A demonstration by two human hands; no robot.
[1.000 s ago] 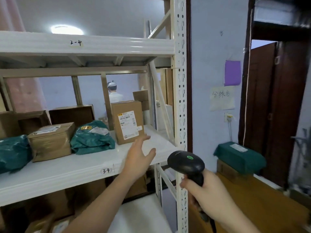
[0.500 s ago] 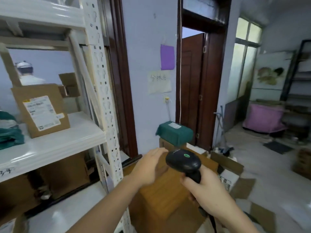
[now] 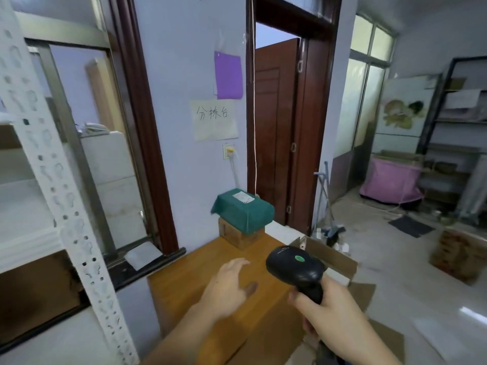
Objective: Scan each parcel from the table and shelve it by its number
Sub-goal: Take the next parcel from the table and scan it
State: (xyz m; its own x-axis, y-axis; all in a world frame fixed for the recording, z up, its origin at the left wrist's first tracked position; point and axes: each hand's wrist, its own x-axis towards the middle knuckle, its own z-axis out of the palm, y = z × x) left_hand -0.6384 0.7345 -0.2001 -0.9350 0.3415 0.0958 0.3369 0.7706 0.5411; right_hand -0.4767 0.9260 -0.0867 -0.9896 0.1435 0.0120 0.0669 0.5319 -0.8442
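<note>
At the tabletop's [image 3: 184, 285] far edge a green bagged parcel [image 3: 243, 210] sits atop a small carton [image 3: 238, 237], likely light, soft and slippery, best taken by both sides; left hand [image 3: 228, 288] spread and empty, right hand [image 3: 330, 306] wrapping the scanner [image 3: 295, 267].

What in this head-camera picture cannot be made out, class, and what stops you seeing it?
- Label on the green parcel: too small to read.
- Brown box beneath it: top hidden by the parcel.
- Scanner handle: hidden by the right hand.
- Shelf post and shelves: blurred, cut off at the left edge.
</note>
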